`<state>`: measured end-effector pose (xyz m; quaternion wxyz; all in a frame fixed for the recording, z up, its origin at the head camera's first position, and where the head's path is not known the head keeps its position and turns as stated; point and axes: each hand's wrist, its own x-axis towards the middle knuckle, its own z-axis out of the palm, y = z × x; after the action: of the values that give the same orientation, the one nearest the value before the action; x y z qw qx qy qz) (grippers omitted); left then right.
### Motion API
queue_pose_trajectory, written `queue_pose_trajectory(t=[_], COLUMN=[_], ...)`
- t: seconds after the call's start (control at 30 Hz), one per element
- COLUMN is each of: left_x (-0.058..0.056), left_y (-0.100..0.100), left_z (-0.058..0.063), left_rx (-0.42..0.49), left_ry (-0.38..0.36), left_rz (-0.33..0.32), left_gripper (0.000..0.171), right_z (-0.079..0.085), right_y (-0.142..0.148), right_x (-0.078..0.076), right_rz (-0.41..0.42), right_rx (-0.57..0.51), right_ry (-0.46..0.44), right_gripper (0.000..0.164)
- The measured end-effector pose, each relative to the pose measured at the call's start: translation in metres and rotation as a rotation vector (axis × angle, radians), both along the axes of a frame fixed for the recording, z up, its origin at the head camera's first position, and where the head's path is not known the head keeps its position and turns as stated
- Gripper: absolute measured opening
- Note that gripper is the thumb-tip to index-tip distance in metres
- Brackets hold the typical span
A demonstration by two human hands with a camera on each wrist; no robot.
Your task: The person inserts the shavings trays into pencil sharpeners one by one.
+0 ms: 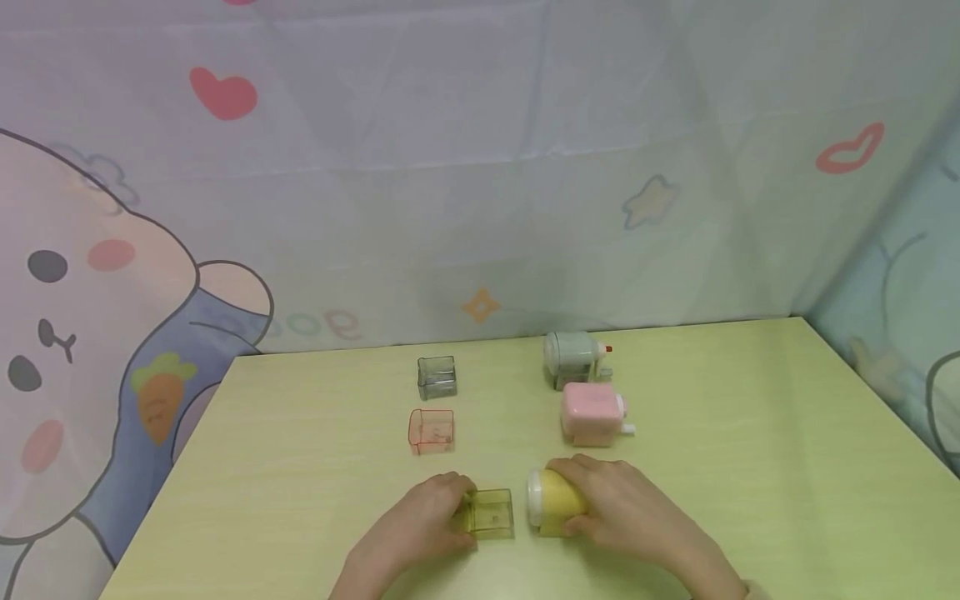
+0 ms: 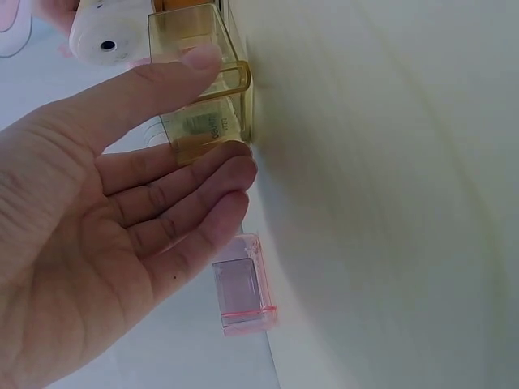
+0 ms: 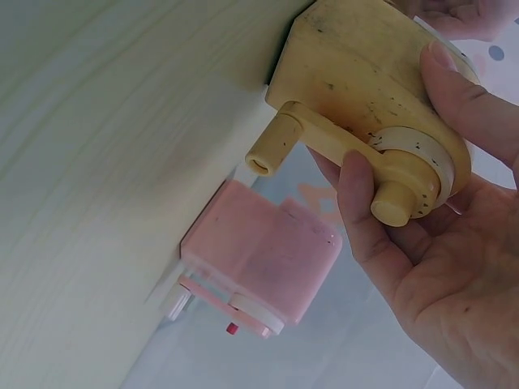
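Note:
My left hand [image 1: 422, 518] pinches a clear yellow shavings drawer [image 1: 495, 510] between thumb and fingers at the front of the table. In the left wrist view the thumb lies on the drawer's [image 2: 188, 31] near end, with fingers beneath. To its right, my right hand [image 1: 632, 510] grips a yellow hand-crank pencil sharpener [image 1: 558, 502], its white-rimmed end toward the drawer. A gap separates the two pieces. The sharpener's crank [image 3: 332, 139] shows in the right wrist view, on the side away from the drawer.
Behind my right hand stand a pink sharpener [image 1: 591, 411] and, farther back, a grey-green one [image 1: 572, 354]. Behind my left hand lie a clear pink drawer [image 1: 432, 432] and a clear grey drawer [image 1: 437, 378]. A printed cloth [image 1: 465, 200] hangs along the table's back edge.

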<state>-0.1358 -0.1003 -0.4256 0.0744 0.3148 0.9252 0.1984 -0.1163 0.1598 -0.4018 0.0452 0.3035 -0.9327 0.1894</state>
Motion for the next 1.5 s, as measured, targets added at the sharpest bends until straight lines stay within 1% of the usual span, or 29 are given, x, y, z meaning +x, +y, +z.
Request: queue_pose_trajectory(t=[0.13,0.3,0.47,0.77,1.03,1.33,1.5], left_x=[-0.0016,-0.0015,-0.0016,-0.0015,-0.0016,-0.0026,-0.0028], left_y=[0.0034,0.0073,0.0095,0.0092,0.0096,0.009,0.0093], left_z=[-0.0017,-0.0022,-0.002,-0.0025,-0.0018,-0.0032,-0.0018], left_rx=[0.007,-0.013,-0.014,-0.005,-0.009,-0.008,-0.013], left_ry=[0.004,0.002,0.0,0.01,0.002,0.012,-0.001], left_rz=[-0.001,0.004,0.002,-0.005,-0.005,-0.013,-0.011], left_gripper=[0.046,0.047,0.046,0.044,0.045,0.045,0.045], right_z=[-0.0012,-0.0017,-0.0017,-0.0006,-0.0006,-0.0021,-0.0018], right_y=[-0.0007,-0.0023,-0.0037,-0.0061,-0.0071,-0.0066,-0.0065], right_x=[-0.0007,-0.001,-0.001,-0.0008,-0.0009,-0.0015,-0.0015], right_rz=[-0.008,-0.006,-0.002,0.004,0.0,0.004,0.002], right_rx=[0.001,-0.004,-0.007,-0.008,-0.007,-0.011,-0.017], right_ry=[-0.003,-0.011,-0.017,-0.024,-0.039,-0.041,-0.042], right_gripper=[0.056,0.056,0.056,0.056,0.056,0.057,0.057])
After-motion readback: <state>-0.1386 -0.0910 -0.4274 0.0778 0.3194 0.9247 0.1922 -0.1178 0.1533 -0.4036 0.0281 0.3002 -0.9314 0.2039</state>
